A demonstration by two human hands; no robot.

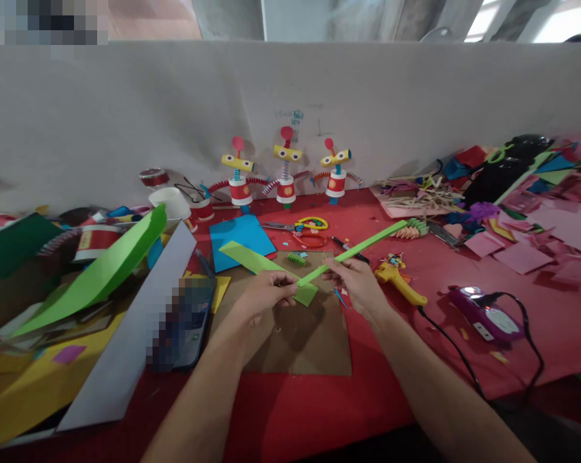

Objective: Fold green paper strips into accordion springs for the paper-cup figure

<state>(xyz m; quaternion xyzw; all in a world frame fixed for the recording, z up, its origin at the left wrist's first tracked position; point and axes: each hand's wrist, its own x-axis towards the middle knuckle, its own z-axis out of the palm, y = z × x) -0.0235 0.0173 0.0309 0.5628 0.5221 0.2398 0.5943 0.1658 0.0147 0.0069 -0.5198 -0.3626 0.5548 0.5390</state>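
Note:
My left hand (265,294) pinches a wide green paper strip (251,259) that runs up and left from my fingers. My right hand (358,284) pinches a narrow, folded green strip (362,247) that runs up and right toward a green accordion-folded piece (415,227). The two strips cross between my hands, above a brown cardboard sheet (300,334) on the red table (551,334).
Three paper-cup robot figures (286,173) stand at the back by the grey wall. Blue paper (240,239), scissors (302,225), a yellow glue gun (399,280) and a purple device with a black cord (486,316) lie around. A phone (186,328), grey card and green and yellow sheets lie left; pink scraps right.

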